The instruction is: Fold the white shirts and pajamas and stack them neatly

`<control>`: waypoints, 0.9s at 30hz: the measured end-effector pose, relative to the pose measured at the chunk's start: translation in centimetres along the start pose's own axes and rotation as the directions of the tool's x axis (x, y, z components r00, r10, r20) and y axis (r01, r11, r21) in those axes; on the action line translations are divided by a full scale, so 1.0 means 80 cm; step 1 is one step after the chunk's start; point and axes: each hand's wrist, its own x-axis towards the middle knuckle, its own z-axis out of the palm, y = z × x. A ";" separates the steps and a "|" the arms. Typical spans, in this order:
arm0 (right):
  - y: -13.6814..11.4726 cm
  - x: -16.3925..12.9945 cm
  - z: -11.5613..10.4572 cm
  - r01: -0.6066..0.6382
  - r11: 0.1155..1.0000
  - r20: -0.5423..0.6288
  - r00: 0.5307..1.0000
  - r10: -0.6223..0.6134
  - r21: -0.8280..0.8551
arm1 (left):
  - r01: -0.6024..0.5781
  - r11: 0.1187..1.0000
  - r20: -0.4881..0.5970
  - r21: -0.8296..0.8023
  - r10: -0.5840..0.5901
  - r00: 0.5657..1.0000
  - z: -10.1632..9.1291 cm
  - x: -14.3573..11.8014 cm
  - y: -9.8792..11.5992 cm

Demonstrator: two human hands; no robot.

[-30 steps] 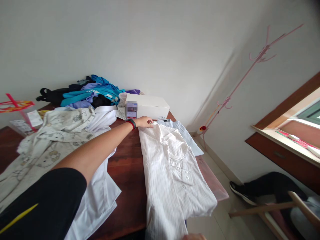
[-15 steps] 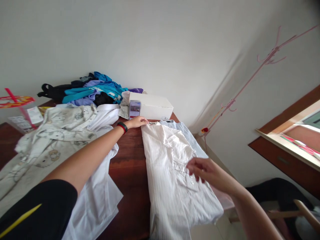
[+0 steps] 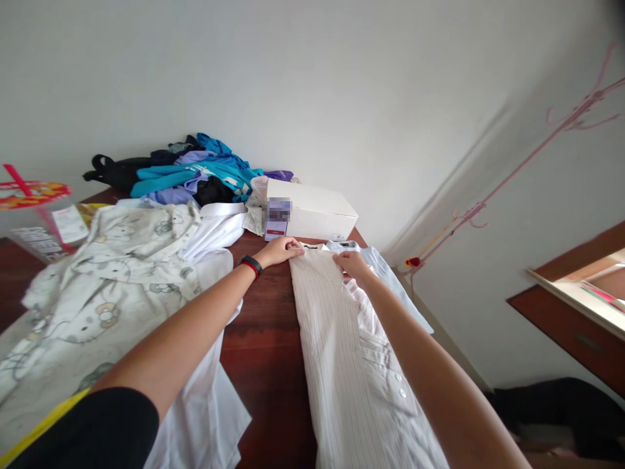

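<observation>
A white striped shirt [image 3: 336, 345] lies lengthwise on the dark wooden table [image 3: 266, 339], buttons up. My left hand [image 3: 280, 249], with a black and red band on the wrist, pinches the shirt's far left corner. My right hand [image 3: 350, 262] grips the far edge of the same shirt near the collar, a little to the right. Under the shirt's right side shows a pale blue garment [image 3: 390, 286].
A white box [image 3: 312, 218] stands just beyond my hands. A pile of blue, purple and black clothes [image 3: 190, 176] lies at the back. A cat-print garment [image 3: 102, 267] and a white shirt [image 3: 205, 391] cover the left. A pink coat stand [image 3: 488, 195] leans at the right wall.
My right hand came up into view, crossed over the shirt and took hold of its far edge. My left hand stayed at the far left corner. The view tilted a little.
</observation>
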 end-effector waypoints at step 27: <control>0.055 -0.232 -0.080 0.174 0.985 0.070 0.983 -0.172 -0.011 | -0.288 0.880 0.550 0.378 0.037 0.834 0.090 -0.054 0.153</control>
